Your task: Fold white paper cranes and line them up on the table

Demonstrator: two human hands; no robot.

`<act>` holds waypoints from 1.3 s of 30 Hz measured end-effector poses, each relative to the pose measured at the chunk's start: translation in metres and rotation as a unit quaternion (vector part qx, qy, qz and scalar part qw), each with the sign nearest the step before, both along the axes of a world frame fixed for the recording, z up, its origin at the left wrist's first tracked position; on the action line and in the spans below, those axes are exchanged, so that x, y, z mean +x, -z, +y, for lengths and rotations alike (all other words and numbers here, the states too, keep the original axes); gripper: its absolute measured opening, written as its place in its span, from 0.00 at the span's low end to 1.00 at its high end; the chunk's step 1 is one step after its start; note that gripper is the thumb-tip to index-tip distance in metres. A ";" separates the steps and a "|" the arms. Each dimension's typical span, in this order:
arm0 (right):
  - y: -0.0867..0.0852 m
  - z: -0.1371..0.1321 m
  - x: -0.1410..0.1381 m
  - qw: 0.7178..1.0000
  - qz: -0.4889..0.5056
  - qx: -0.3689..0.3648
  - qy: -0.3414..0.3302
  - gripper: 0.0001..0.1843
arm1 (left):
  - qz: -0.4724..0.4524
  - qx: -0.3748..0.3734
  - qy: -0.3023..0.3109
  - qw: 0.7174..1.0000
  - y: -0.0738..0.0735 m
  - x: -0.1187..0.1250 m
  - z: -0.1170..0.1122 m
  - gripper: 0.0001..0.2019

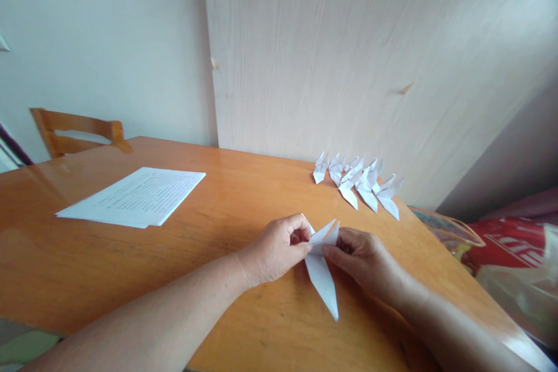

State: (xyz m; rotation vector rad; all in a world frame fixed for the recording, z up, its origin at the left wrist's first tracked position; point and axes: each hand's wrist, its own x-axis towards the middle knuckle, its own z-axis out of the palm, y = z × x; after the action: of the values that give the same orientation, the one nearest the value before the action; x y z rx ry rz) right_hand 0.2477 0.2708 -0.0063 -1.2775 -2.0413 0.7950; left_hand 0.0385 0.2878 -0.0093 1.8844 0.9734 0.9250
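We see our two hands at work over the near part of an orange-brown wooden table, right of its middle, with one folded white paper piece between them; our left hand has its thumb and curled index finger pinched on the left edge of the paper, the other fingers folded in behind; our right hand grips the right edge between thumb and bent fingers; two pointed tips rise side by side between the hands, and a long pointed flap slants down towards the near side; we cannot tell whether that flap touches the wood; beyond our right hand, near the far right edge, stands a cluster of folded paper pieces with upright points, some overlapping in our view; well apart on the left lies a stack of printed sheets, slightly uneven at its near edge; past the far left edge we see a wooden chair, and off the right edge a red bag.
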 end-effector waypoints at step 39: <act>-0.004 0.000 0.002 0.994 0.031 0.086 -0.054 0.09 | 0.027 0.031 -0.001 0.999 0.001 -0.005 0.008 0.04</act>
State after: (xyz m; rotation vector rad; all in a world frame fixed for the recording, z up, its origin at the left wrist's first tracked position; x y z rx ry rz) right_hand 0.2493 0.2705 -0.0027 -1.0422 -2.0927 0.6822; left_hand 0.0337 0.2955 -0.0100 1.9700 0.9896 0.9189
